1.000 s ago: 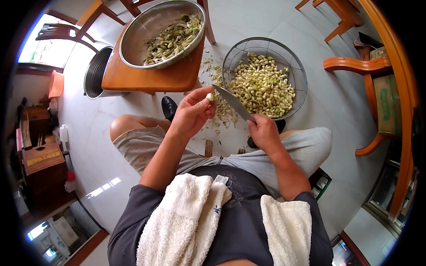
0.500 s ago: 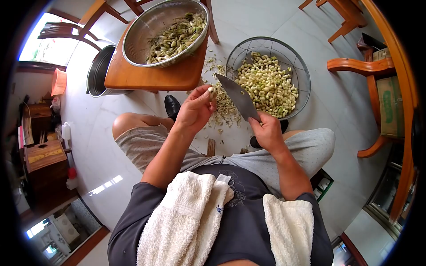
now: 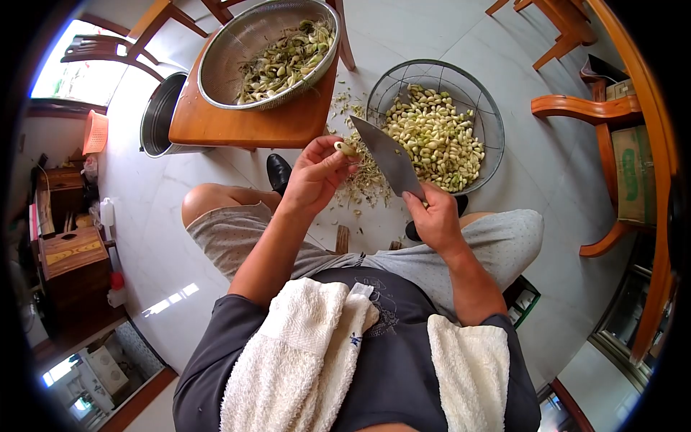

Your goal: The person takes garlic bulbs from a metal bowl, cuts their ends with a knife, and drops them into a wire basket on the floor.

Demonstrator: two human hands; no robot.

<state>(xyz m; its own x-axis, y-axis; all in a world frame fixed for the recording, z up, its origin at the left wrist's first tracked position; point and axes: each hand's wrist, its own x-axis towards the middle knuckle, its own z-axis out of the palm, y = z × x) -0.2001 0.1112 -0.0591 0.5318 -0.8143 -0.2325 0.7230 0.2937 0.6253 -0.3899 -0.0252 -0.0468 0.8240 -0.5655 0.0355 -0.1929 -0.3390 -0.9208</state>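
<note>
My left hand (image 3: 314,178) is closed in a pinch, and a small pale onion-like bulb (image 3: 345,148) pokes out between thumb and fingers. A cleaver (image 3: 387,155) is in my right hand (image 3: 435,219), which wraps its handle. The broad grey blade points up and to the left, its tip just right of the bulb and apart from it. Small greenish bits stick to the blade. Beyond it, a round wire-framed basket (image 3: 498,133) on the floor holds many trimmed white-green bulbs (image 3: 435,137).
A metal mesh colander (image 3: 216,75) of untrimmed bulbs (image 3: 288,61) stands on a wooden chair (image 3: 245,129) at the upper left. Trimmings (image 3: 367,180) litter the tiled floor below my hands. A metal bucket (image 3: 155,119) is left of the chair. Towels (image 3: 295,345) hang over my chest.
In my left fingers the bulb has shifted and turned, so more of its length shows. My right hand and the cleaver have barely moved.
</note>
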